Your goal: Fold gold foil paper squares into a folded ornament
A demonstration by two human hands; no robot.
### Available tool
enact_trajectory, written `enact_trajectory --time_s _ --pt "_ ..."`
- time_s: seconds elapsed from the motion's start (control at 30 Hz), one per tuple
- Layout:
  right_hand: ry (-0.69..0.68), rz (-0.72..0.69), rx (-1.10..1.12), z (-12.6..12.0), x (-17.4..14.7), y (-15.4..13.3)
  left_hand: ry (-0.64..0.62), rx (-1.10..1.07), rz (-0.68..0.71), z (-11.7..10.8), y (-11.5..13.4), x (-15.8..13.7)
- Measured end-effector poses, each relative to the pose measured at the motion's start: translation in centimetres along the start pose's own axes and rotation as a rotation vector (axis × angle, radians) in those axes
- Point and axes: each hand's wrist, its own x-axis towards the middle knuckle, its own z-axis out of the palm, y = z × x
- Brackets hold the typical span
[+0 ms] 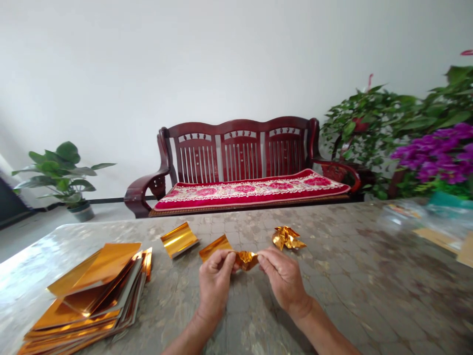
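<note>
Between my two hands is a small folded piece of gold foil paper (246,260), shiny and creased, held just above the table. My left hand (216,281) pinches its left end between thumb and fingers. At the right end, my right hand (284,278) pinches it the same way. Behind my left hand lies a gold foil sheet (218,245), partly covered by that hand. Farther left is another curled gold foil sheet (180,240). A crumpled-looking folded gold foil shape (287,237) rests beyond my right hand.
A tall, uneven stack of gold foil sheets (81,301) stands on the patterned table (332,305) at the left. Clear plastic bags (406,214) and a brown cardboard piece (439,239) lie at the right. Behind the table stand a wooden bench (240,148) and potted plants (66,172).
</note>
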Motion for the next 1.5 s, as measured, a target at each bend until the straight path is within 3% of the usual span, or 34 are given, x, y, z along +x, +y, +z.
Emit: enact_trajectory --time_s 0.17,0.4,0.97,1.2,1.5 --pt "0.009 0.012 0.036 0.2 0.0 0.4 0.041 -0.125 -0.093 0.5 -0.1 0.4" --pt "0.031 -0.098 0.058 0.1 0.0 1.0 0.081 -0.193 -0.127 0.5 0.1 0.8" --pt "0.211 -0.209 -0.022 0.1 0.5 1.8 -0.006 -0.138 -0.119 0.5 -0.7 0.9" --pt "0.278 -0.137 -0.132 -0.5 0.3 4.1 0.072 0.139 0.041 -0.3 -1.3 1.5" --pt "0.386 -0.015 -0.488 -1.8 0.1 6.7 0.111 0.374 0.219 -1.6 -2.6 2.1"
